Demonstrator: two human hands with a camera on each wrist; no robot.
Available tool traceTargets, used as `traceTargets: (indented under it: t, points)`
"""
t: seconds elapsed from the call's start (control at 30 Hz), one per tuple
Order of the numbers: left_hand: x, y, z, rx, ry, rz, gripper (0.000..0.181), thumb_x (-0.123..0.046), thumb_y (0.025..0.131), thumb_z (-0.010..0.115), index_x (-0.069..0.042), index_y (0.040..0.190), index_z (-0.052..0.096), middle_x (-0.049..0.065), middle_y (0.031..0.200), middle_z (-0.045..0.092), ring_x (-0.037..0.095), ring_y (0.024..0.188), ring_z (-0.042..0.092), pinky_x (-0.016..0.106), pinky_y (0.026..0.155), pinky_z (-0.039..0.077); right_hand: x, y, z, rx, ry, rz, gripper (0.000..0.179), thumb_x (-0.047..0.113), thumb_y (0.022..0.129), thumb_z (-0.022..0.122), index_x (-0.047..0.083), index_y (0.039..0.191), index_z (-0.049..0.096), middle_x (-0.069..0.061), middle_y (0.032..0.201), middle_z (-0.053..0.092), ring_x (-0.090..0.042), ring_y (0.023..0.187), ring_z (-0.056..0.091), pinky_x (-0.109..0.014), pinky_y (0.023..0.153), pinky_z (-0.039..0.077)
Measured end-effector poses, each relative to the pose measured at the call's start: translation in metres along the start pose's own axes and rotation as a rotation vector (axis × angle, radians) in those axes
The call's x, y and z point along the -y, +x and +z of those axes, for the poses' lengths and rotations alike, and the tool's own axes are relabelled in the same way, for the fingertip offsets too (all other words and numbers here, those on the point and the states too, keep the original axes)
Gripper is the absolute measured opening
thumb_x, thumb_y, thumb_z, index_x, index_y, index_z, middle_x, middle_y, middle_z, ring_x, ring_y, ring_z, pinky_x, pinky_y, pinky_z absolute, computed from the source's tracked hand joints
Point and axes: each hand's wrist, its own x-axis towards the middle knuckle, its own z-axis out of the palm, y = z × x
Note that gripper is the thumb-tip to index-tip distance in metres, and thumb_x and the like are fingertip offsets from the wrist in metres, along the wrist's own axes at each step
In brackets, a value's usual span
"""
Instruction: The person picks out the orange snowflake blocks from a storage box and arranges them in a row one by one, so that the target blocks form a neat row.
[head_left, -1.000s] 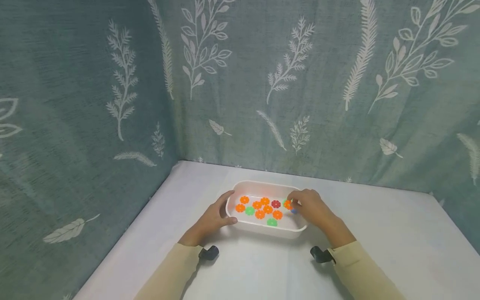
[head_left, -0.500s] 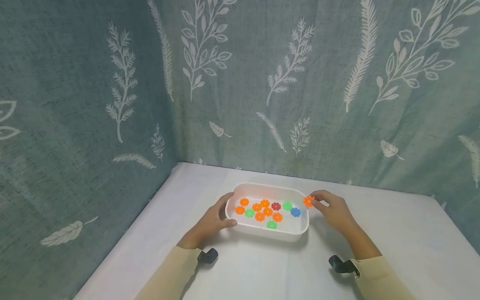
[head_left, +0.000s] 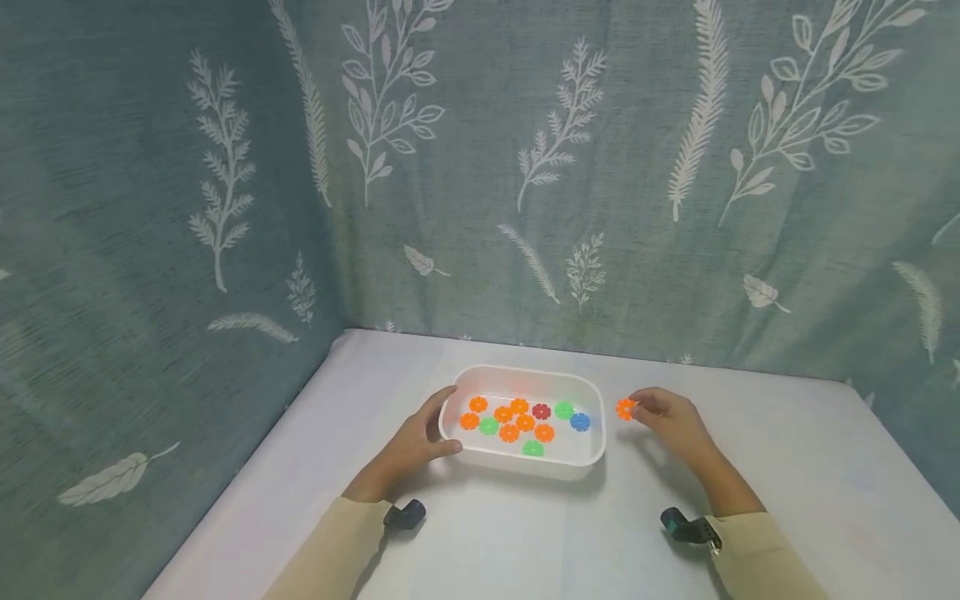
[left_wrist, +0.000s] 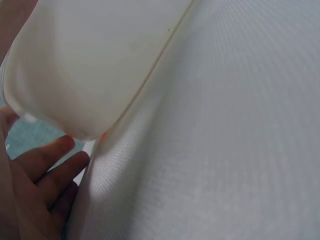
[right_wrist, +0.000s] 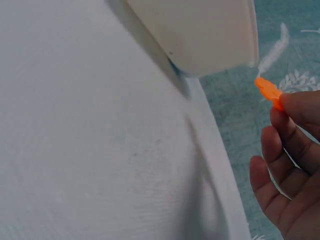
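Note:
A white plastic tub (head_left: 517,467) stands on the table with several notched plastic discs in it: mostly orange ones (head_left: 509,432), some green (head_left: 489,427), a red one (head_left: 542,411) and a blue one (head_left: 580,422). My left hand (head_left: 410,446) holds the tub's left end, thumb at the near corner and fingers at the far corner; in the left wrist view the lower fingers (left_wrist: 52,170) extend by the tub's corner. Right of the tub, my right hand (head_left: 675,425) pinches an orange notched disc (head_left: 626,409) between thumb and finger, above the table; the right wrist view shows this disc (right_wrist: 270,93) edge-on.
A white cloth covers the table (head_left: 495,542). Behind and to the left hangs a green curtain (head_left: 465,183) with white leaf prints. A black wrist device sits on the left wrist (head_left: 405,515) and another on the right wrist (head_left: 686,527).
My right hand has lifted the orange disc out of the tub and carried it right, past the rim. The left hand stays at the tub's left end. The head view has shifted slightly.

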Motion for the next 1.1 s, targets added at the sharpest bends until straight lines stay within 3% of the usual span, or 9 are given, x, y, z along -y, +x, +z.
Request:
traceTargets:
  t: [0.17, 0.37, 0.57, 0.8, 1.1]
  points:
    - [0.000, -0.001, 0.001, -0.002, -0.012, -0.004, 0.097, -0.045, 0.074, 0.082, -0.028, 0.153, 0.029, 0.002, 0.158, 0.026, 0.025, 0.145, 0.022, 0.054, 0.113, 0.021, -0.005, 0.001, 0.007, 0.034, 0.033, 0.048, 0.022, 0.014, 0.093, 0.065, 0.001, 0.111, 0.065, -0.008, 0.093, 0.068, -0.024, 0.083, 0.062, -0.034, 0.069, 0.052]
    - [0.002, -0.001, 0.001, -0.002, 0.004, -0.005, 0.098, -0.048, 0.074, 0.081, -0.028, 0.153, 0.028, 0.004, 0.158, 0.026, 0.027, 0.145, 0.021, 0.057, 0.112, 0.020, -0.012, 0.001, 0.013, 0.035, -0.039, 0.104, 0.021, 0.016, 0.091, 0.067, 0.004, 0.108, 0.067, -0.006, 0.086, 0.067, -0.021, 0.073, 0.055, -0.032, 0.061, 0.047]
    - [0.002, -0.002, -0.002, 0.000, -0.020, -0.020, 0.095, -0.045, 0.075, 0.081, -0.029, 0.153, 0.029, 0.004, 0.159, 0.026, 0.027, 0.145, 0.021, 0.058, 0.112, 0.019, -0.015, 0.002, 0.016, 0.006, -0.122, 0.111, 0.020, 0.014, 0.091, 0.064, 0.004, 0.108, 0.067, -0.006, 0.092, 0.068, -0.022, 0.080, 0.059, -0.034, 0.067, 0.051]
    - [0.002, -0.001, -0.003, 0.008, -0.025, -0.026, 0.092, -0.044, 0.075, 0.081, -0.030, 0.151, 0.030, 0.005, 0.159, 0.025, 0.029, 0.145, 0.021, 0.056, 0.112, 0.021, -0.021, 0.001, 0.020, 0.013, -0.175, 0.112, 0.022, 0.015, 0.090, 0.062, 0.005, 0.109, 0.067, -0.008, 0.099, 0.068, -0.028, 0.094, 0.061, -0.049, 0.082, 0.049]
    - [0.002, 0.002, -0.002, 0.015, -0.038, -0.017, 0.091, -0.042, 0.076, 0.081, -0.030, 0.151, 0.031, 0.006, 0.159, 0.025, 0.029, 0.144, 0.023, 0.055, 0.112, 0.022, -0.024, 0.000, 0.023, -0.001, -0.228, 0.097, 0.026, 0.019, 0.093, 0.060, 0.005, 0.114, 0.066, -0.008, 0.100, 0.068, -0.032, 0.098, 0.061, -0.053, 0.084, 0.049]
